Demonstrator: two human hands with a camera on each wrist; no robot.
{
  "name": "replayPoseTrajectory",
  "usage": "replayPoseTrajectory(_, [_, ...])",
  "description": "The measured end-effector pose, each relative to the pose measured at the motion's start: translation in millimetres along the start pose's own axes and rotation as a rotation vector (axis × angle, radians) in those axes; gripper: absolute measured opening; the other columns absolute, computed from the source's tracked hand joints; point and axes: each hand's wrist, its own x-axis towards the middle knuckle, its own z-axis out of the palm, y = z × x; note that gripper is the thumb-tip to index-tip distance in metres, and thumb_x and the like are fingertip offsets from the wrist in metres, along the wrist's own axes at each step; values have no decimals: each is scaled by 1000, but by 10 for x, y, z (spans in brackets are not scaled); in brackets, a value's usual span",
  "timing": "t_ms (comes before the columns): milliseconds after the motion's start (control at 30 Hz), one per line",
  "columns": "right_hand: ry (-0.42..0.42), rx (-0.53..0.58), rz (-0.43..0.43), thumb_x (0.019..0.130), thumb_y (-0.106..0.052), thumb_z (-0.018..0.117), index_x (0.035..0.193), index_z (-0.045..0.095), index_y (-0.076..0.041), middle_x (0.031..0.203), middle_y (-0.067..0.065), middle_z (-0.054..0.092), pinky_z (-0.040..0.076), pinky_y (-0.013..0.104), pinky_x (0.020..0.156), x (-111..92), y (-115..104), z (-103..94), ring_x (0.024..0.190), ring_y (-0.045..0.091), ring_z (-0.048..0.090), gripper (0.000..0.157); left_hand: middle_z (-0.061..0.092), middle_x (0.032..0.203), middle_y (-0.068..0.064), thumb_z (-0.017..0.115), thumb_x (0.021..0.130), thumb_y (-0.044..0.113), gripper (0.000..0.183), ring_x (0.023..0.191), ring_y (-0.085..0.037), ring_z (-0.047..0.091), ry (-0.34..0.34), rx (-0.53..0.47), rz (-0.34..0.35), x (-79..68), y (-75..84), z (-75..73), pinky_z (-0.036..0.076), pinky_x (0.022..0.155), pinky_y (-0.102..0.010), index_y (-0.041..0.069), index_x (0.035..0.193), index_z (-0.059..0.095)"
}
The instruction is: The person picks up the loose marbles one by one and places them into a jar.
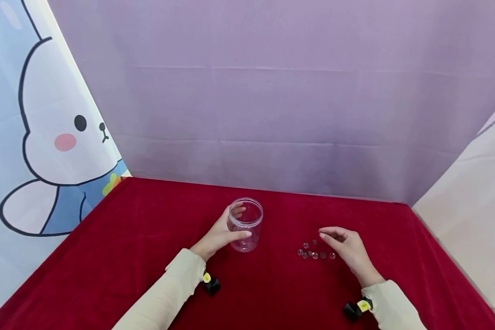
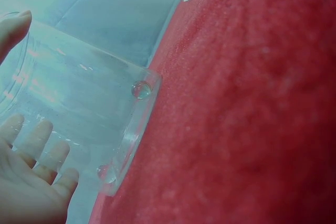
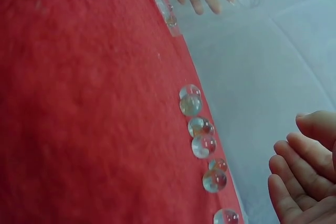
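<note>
A clear plastic jar point(image 1: 253, 231) stands upright on the red cloth, its wide mouth uncovered. My left hand point(image 1: 222, 234) grips it from the left side, thumb in front and fingers behind the wall. In the left wrist view, a glass marble point(image 2: 140, 89) and another marble point(image 2: 106, 173) lie at the jar's bottom. Several more clear marbles point(image 1: 315, 255) are grouped on the cloth to the right of the jar. Just over their right side hovers my right hand point(image 1: 348, 247), fingers loosely bent. In the right wrist view its thumb point(image 3: 317, 125) stands apart from the fingers, and nothing shows between them.
Red velvety cloth point(image 1: 148, 220) covers the table. A purple fabric backdrop point(image 1: 272, 114) rises at the far edge, with a rabbit-printed sheet point(image 1: 57, 137) on the left and a pale sheet point(image 1: 474, 197) on the right. Each wrist carries a small black camera point(image 1: 211, 286).
</note>
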Motion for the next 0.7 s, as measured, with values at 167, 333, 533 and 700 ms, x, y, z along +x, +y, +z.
replayPoseTrajectory(167, [-10,-11,13,88,-25,67,112,67,-1,105,17,68,50,20,72,-18,27,-41,85,1,61,34,31,149,-10,75,80,13,84,137,-26,27,-2,5,0,-3,9,-1,33,107,-49,23,146,24])
replayPoseTrajectory(333, [-23,-10,16,88,-25,67,113,66,-1,106,17,68,50,20,73,-54,37,-91,87,5,62,35,31,149,-9,74,80,13,82,137,-27,27,-6,-2,4,-3,12,-5,34,106,-49,25,145,25])
replayPoseTrajectory(533, [-47,-8,14,89,-22,66,112,66,2,105,16,69,49,17,74,-72,80,-130,89,-3,60,33,34,147,-6,75,79,12,82,137,-27,28,7,2,-3,-9,26,-7,34,105,-50,28,144,26])
replayPoseTrajectory(700, [-76,-42,46,88,-21,67,111,67,1,106,14,69,49,18,74,-97,124,-177,90,-6,58,31,32,148,-7,75,79,13,83,137,-27,27,-9,4,-4,-2,20,0,34,106,-50,27,144,25])
